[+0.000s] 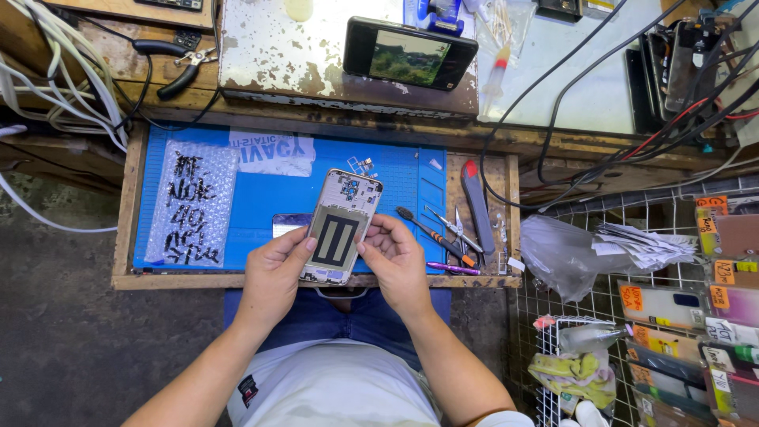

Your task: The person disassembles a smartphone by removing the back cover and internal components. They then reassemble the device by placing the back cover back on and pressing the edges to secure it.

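Note:
I hold an opened phone frame (341,225) with its back off, showing a grey inside with two dark strips and small parts near its top. My left hand (273,273) grips its left edge and my right hand (395,257) grips its right edge. The frame is tilted, above the front edge of a blue work mat (277,194) lying in a wooden tray (126,237). A dark flat piece (288,224) lies on the mat just left of the frame.
A bubble-wrap bag (192,204) lies on the mat's left. A screwdriver (431,235), tweezers (455,229) and a grey-red pry tool (477,207) lie right of my hands. A lit phone (409,54) stands on the bench behind; pliers (178,63) and cables sit around. A wire rack (632,316) stands at right.

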